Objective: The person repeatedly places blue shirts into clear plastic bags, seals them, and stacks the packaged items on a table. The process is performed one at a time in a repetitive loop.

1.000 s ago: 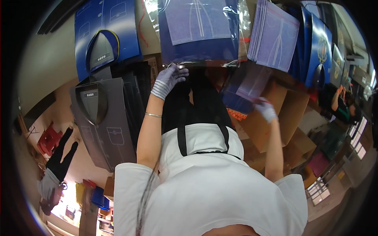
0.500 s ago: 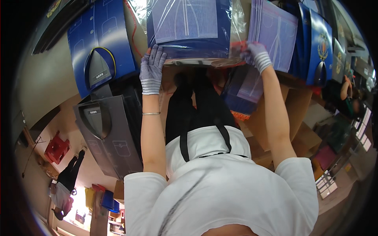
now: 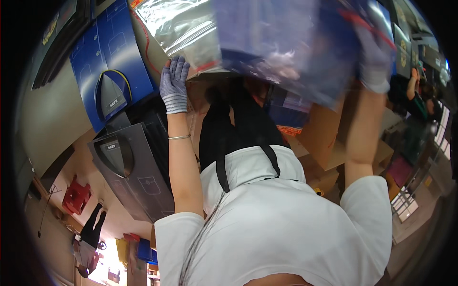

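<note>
My left hand (image 3: 175,85), in a grey striped knit glove, lies with its fingers stretched out at the near left edge of some clear plastic bags (image 3: 188,28) on the table. My right hand (image 3: 375,59), in a matching glove, is smeared by motion. It grips the right side of a clear plastic bag with a red strip, which holds a flat dark blue paper bag and a pale purple sheet (image 3: 267,28). This blue package (image 3: 286,71) hangs tilted over the table's near edge and is blurred.
To the left lie a blue gift bag (image 3: 112,62) and a dark grey one (image 3: 138,167), both with handles. Below right stand cardboard boxes (image 3: 329,131), near more blue packages (image 3: 291,107). Other people (image 3: 88,243) are in the background, with a red stool (image 3: 76,196).
My right hand has swung right, carrying the plastic-bagged blue package with it and baring clear plastic bags on the table. My left hand stays near the table's edge, fingers still stretched.
</note>
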The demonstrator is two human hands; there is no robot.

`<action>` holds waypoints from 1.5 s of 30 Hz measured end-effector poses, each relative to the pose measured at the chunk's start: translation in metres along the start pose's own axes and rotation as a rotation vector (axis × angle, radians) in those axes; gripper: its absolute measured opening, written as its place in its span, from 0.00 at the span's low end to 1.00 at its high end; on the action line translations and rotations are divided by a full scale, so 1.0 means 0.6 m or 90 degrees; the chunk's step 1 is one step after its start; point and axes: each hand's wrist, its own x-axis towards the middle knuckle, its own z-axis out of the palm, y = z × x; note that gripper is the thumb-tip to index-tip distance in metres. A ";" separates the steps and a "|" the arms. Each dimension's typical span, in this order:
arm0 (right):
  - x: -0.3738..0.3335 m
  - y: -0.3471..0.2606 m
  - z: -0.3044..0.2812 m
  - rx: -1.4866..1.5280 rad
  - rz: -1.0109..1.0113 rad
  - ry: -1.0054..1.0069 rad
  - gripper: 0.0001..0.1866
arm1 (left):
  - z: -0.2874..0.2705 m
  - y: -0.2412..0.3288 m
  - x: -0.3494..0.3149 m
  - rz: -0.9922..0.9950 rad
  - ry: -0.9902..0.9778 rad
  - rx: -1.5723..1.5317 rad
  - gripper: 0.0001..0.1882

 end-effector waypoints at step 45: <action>-0.123 -0.199 0.198 0.559 0.194 -0.253 0.24 | 0.363 0.188 0.496 0.549 0.260 1.184 0.25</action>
